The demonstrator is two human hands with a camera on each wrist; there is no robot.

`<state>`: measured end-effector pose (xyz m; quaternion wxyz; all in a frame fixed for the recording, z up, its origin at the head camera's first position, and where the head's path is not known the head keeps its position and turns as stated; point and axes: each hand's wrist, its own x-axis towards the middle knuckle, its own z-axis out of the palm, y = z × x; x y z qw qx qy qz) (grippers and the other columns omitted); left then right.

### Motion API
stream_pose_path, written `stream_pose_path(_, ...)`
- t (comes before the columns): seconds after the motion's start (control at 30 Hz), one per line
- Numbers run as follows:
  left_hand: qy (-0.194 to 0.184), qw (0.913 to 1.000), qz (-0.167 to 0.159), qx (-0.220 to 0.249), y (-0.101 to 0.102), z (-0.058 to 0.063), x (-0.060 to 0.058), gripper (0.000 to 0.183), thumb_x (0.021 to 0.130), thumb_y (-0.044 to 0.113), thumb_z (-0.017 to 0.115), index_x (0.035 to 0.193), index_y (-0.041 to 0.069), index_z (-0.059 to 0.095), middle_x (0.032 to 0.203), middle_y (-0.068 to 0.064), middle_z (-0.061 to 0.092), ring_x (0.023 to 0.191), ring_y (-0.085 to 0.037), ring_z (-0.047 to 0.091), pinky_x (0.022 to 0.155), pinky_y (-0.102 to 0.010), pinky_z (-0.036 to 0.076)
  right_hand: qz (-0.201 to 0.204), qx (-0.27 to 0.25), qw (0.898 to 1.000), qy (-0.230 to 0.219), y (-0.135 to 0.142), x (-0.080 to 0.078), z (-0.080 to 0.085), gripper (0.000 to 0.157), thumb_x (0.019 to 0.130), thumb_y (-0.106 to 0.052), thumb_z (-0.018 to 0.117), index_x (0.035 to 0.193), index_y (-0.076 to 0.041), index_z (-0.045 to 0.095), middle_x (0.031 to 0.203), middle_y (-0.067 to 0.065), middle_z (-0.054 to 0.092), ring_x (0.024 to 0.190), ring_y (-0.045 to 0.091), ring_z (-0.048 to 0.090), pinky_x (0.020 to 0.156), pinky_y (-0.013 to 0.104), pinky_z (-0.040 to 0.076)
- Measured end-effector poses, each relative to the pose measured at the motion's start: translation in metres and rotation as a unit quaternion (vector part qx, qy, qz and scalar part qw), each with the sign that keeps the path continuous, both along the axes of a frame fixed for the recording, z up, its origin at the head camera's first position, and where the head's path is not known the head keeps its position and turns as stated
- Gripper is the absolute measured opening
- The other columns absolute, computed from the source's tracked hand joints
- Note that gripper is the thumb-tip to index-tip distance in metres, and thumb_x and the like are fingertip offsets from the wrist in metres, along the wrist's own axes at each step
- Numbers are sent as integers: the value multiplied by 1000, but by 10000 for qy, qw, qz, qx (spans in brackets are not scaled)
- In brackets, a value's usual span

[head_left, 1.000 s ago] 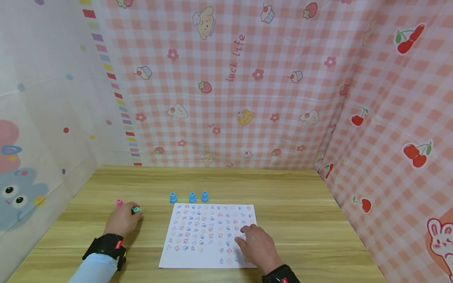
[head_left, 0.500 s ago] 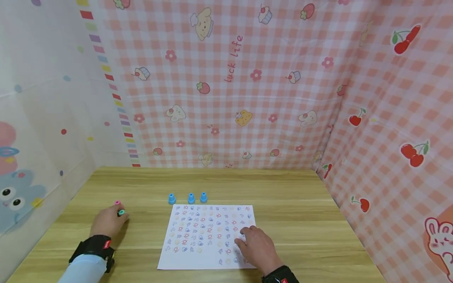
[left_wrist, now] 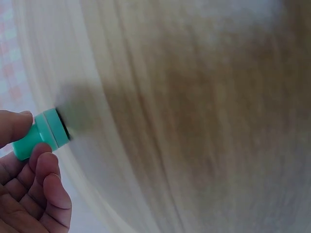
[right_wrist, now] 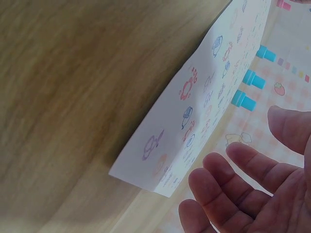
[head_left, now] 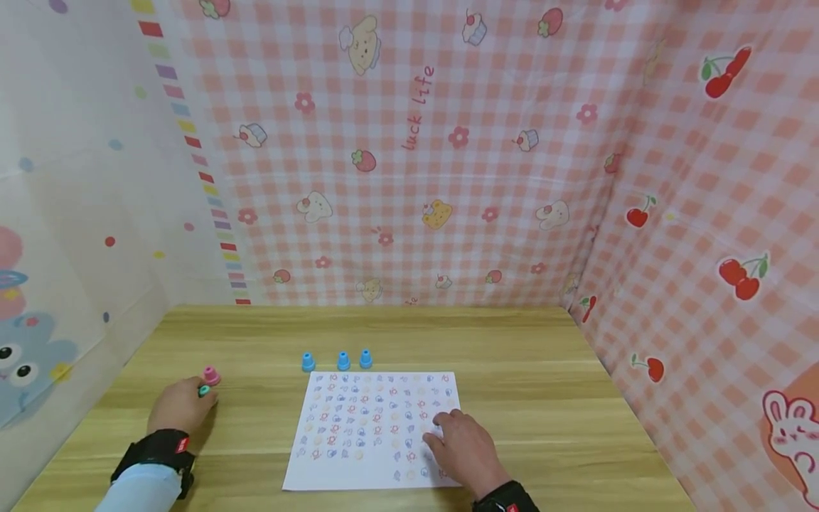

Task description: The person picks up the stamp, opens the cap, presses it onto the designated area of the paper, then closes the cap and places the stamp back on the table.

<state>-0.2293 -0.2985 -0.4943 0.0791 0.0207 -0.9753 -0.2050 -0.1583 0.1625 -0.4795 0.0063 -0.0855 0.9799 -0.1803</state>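
My left hand (head_left: pixel 180 407) pinches a small green stamp (left_wrist: pixel 52 127) between thumb and fingers. In the left wrist view its dark stamping end faces away from the palm, toward the tabletop. A pink stamp (head_left: pixel 211 375) stands upright on the table, just beyond the fingertips in the head view. On the right side of a white sheet of paper (head_left: pixel 345 473), my right hand (head_left: pixel 467 451) lies with relaxed, slightly bent fingers and holds nothing. Rows of small red, blue, purple and pale orange prints cover most of the sheet.
Three blue stamps (head_left: pixel 343 360) stand in a row behind the paper's far edge. The wooden table (head_left: pixel 544 398) meets a pink checked cloth (head_left: pixel 409 235) at the back. Patterned cloth also hangs along both sides.
My left hand has moved left with the green stamp, uncovering more of the pink stamp. The right hand stays on the paper, and the head view has shifted slightly.
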Motion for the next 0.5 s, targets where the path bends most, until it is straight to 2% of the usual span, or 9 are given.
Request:
stream_pose_path(0.17, -148, 9998, 92, -44, 0, 0, 0, 33, 93, 11, 63, 105, -19, 59, 94, -33, 64, 81, -42, 62, 79, -59, 48, 29, 3, 10000, 69, 0, 0, 0, 33, 91, -32, 70, 109, -4, 70, 94, 8, 64, 83, 22, 59, 75, 42, 51)
stream_pose_path(0.3, -283, 9995, 149, -8, 0, 0, 1, 41, 93, 15, 65, 111, -20, 56, 102, -37, 63, 91, -51, 62, 81, -60, 48, 45, -5, 10000, 25, 0, 0, 0, 33, 91, -32, 70, 109, -4, 70, 94, 7, 64, 84, 22, 59, 76, 42, 51)
stream_pose_path(0.5, -449, 9985, 314, 81, -1, 7, 4, 60, 99, 38, 59, 116, -19, 52, 91, -32, 65, 78, -44, 64, 70, -54, 51, -14, 54, 9999, -102, -1, -1, 1, 33, 92, -32, 70, 110, -4, 70, 94, 6, 64, 82, 20, 57, 76, 42, 51)
